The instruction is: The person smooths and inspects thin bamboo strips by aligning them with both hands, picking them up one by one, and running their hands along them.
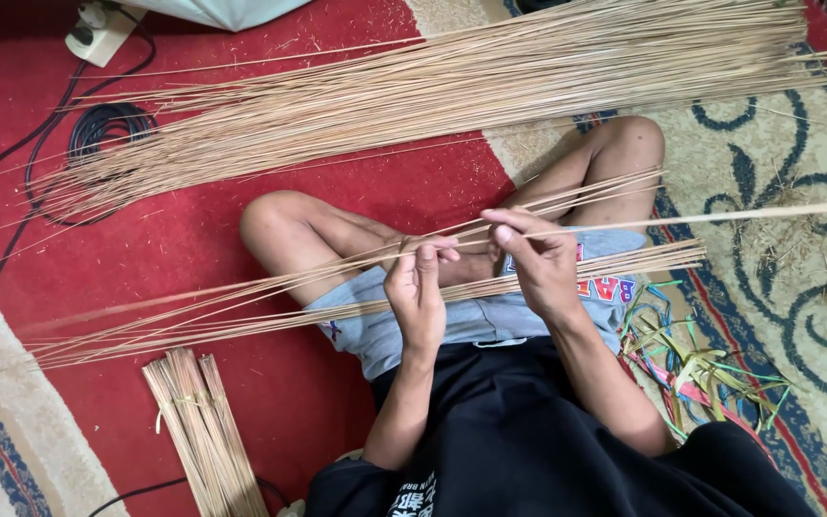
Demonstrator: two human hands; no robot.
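Step in hand: sorting thin sticks, it seems, with single ones drawn from the lap bundle point(356, 287).
Left hand point(416, 292): fingers pinched narrow around a few sticks above the lap bundle.
Right hand point(538, 258): pinching one long stick point(720, 218) just right of the left hand.
Loose pile point(433, 91): well beyond the lap bundle, on the red carpet point(193, 239).
Tied bundle point(198, 421): just below the lap bundle's left end.
Next move: likely needs a firm pinch and a straight pull.

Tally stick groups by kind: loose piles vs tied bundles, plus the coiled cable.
Loose stick piles: 2, the big pile on the carpet and the lap pile under both hands
Tied bundle: 1
Coiled black cable: 1
Total: 4
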